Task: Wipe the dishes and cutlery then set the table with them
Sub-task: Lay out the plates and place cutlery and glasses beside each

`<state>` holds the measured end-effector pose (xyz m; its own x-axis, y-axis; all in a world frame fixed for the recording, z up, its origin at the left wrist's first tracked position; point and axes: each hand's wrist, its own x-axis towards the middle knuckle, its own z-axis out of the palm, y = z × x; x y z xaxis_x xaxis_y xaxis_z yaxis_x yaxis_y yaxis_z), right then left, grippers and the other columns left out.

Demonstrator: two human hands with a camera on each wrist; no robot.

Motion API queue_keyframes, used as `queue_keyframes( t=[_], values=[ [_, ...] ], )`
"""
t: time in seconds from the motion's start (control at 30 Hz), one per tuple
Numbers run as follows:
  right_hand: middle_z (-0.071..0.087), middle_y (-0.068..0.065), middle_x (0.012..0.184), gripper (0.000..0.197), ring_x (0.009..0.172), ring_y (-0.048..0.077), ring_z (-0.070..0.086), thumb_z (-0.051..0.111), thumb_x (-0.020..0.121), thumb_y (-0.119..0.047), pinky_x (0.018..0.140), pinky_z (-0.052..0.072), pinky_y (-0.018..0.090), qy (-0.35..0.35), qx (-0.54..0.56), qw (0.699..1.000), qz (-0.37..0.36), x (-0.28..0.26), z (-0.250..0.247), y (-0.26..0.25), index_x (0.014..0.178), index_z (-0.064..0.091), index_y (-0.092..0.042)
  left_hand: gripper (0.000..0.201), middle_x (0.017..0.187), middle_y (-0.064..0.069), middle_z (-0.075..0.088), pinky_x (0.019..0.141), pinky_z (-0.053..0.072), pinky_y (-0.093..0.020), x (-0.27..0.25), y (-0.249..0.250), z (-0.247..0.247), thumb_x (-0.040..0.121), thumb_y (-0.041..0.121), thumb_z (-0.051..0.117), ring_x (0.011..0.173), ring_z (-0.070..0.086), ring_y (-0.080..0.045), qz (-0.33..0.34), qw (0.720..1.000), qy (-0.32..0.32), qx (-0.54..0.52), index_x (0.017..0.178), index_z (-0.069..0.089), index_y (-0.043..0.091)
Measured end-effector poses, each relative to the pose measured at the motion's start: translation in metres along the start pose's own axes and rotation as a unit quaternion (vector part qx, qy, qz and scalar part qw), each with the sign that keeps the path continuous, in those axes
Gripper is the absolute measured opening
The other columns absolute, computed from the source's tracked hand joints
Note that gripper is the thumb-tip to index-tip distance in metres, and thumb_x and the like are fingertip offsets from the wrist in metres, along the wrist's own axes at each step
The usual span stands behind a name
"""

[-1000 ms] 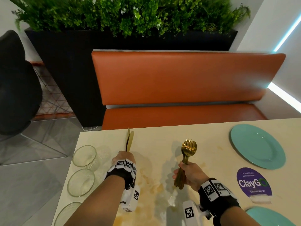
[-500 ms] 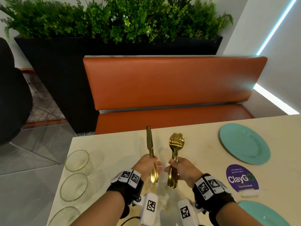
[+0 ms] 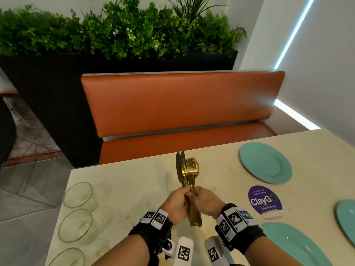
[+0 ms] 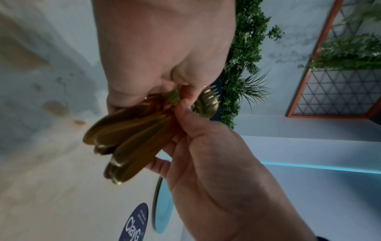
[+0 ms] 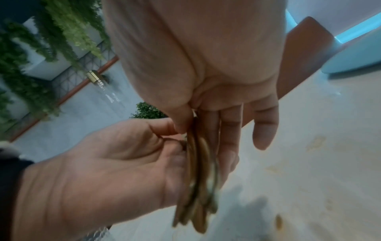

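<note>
Cutlery (image 3: 189, 189) is the job here, but going big to small: worktop (image 3: 138, 192) first, pale, w/ brownish stains around centre. Three teal plates on the right side: one at 2 o'clock (image 3: 266, 163), one at 4 o'clock (image 3: 292, 244), a third (image 3: 346, 217) cut off by the 3 o'clock edge. Three glass bowls (image 3: 77, 194) in a row down the 9 o'clock edge. Purple sticker (image 3: 264, 200) between the plates.

Cutlery itself: gold bundle, knives, forks and a spoon, held upright above the worktop centre, heads pointing to 12. Left hand (image 3: 175, 204) and right hand (image 3: 206, 202) meet on the handles. Left is curled round the stems. Right pinches them w/ the thumb, fingers laid fairly straight along the far side per the right wrist view. Handle ends fan out loose below the hands.

No cloth visible in any view, so I can't tell if wiping is done; looks like pieces are being gathered into one bundle, prob. for handing out to the plates.

Risks: smooth metal stems stacked flat can slide on each other, so a light pinch during the handover could let one drop and clatter on the worktop or a plate. Knife tips sit close to the fork tines, may tangle when separating. Setting wiped pieces on the stains would dirty them again.
</note>
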<state>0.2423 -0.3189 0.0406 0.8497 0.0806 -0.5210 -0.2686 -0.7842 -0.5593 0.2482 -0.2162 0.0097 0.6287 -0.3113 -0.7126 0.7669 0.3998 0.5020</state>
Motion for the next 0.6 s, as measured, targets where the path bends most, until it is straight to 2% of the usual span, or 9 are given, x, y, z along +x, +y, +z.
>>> queue_keyframes(
  t=[0.1, 0.17, 0.2, 0.3, 0.4, 0.47, 0.53, 0.6],
  values=[
    [0.061, 0.016, 0.113, 0.035, 0.086, 0.018, 0.051, 0.034, 0.099, -0.031, 0.075, 0.041, 0.027, 0.023, -0.025, 0.999, 0.003, -0.004, -0.001, 0.002, 0.116, 0.045, -0.003, 0.028, 0.067, -0.004, 0.063, 0.063, 0.046, -0.030, -0.008, -0.002, 0.005, 0.099, 0.029, 0.045, 0.076, 0.058, -0.018, -0.003, 1.000, 0.002, 0.010, 0.093, 0.063, 0.010],
    [0.060, 0.017, 0.115, 0.035, 0.085, 0.018, 0.051, 0.034, 0.099, -0.031, 0.074, 0.041, 0.028, 0.030, -0.028, 0.999, 0.002, -0.008, -0.001, 0.003, 0.118, 0.042, -0.002, 0.027, 0.077, -0.007, 0.065, 0.064, 0.047, -0.032, -0.014, -0.002, 0.009, 0.099, 0.027, 0.044, 0.081, 0.060, -0.020, -0.001, 1.000, 0.000, 0.019, 0.097, 0.063, 0.008],
    [0.060, 0.018, 0.116, 0.035, 0.086, 0.019, 0.052, 0.034, 0.099, -0.031, 0.075, 0.043, 0.028, 0.033, -0.032, 0.999, 0.002, -0.010, 0.000, 0.005, 0.118, 0.041, -0.002, 0.027, 0.077, -0.007, 0.065, 0.064, 0.047, -0.033, -0.015, -0.003, 0.011, 0.099, 0.026, 0.044, 0.082, 0.060, -0.021, -0.001, 1.000, -0.001, 0.027, 0.097, 0.062, 0.007],
    [0.060, 0.017, 0.116, 0.036, 0.090, 0.023, 0.055, 0.033, 0.099, -0.031, 0.079, 0.044, 0.031, 0.028, -0.058, 0.998, -0.001, -0.016, -0.001, 0.009, 0.119, 0.041, -0.002, 0.027, 0.059, -0.004, 0.065, 0.063, 0.046, -0.032, -0.021, -0.004, 0.013, 0.099, 0.024, 0.043, 0.075, 0.059, -0.020, -0.009, 0.998, -0.003, 0.055, 0.088, 0.062, 0.008],
    [0.062, 0.013, 0.110, 0.036, 0.086, 0.018, 0.054, 0.036, 0.098, -0.034, 0.080, 0.047, 0.030, 0.031, -0.045, 0.999, -0.002, -0.021, -0.002, 0.012, 0.119, 0.044, -0.006, 0.025, 0.071, -0.009, 0.064, 0.069, 0.050, -0.036, -0.025, -0.005, 0.014, 0.099, 0.020, 0.044, 0.080, 0.061, -0.023, -0.005, 0.998, -0.022, 0.053, 0.104, 0.062, 0.004],
    [0.061, 0.008, 0.100, 0.034, 0.086, 0.019, 0.058, 0.040, 0.097, -0.035, 0.085, 0.049, 0.031, 0.042, -0.036, 0.998, -0.005, -0.024, -0.003, 0.015, 0.117, 0.047, -0.009, 0.025, 0.064, -0.007, 0.065, 0.071, 0.049, -0.037, -0.026, -0.007, 0.015, 0.098, 0.018, 0.045, 0.079, 0.061, -0.023, 0.001, 0.999, -0.030, 0.044, 0.111, 0.060, 0.003],
    [0.062, 0.007, 0.096, 0.033, 0.089, 0.021, 0.062, 0.044, 0.095, -0.037, 0.083, 0.050, 0.029, 0.055, -0.027, 0.998, -0.007, -0.029, -0.004, 0.016, 0.114, 0.049, -0.011, 0.024, 0.059, -0.007, 0.065, 0.071, 0.049, -0.039, -0.026, -0.008, 0.015, 0.098, 0.018, 0.045, 0.075, 0.062, -0.023, 0.005, 0.998, -0.038, 0.042, 0.108, 0.060, 0.002],
    [0.066, 0.007, 0.097, 0.034, 0.085, 0.017, 0.063, 0.048, 0.093, -0.040, 0.075, 0.049, 0.023, 0.061, -0.015, 0.998, -0.003, -0.034, -0.005, 0.016, 0.112, 0.054, -0.012, 0.023, 0.051, -0.006, 0.060, 0.071, 0.048, -0.039, -0.029, -0.008, 0.016, 0.099, 0.018, 0.044, 0.061, 0.062, -0.019, 0.005, 0.998, -0.038, 0.051, 0.100, 0.060, 0.002]
  ],
)
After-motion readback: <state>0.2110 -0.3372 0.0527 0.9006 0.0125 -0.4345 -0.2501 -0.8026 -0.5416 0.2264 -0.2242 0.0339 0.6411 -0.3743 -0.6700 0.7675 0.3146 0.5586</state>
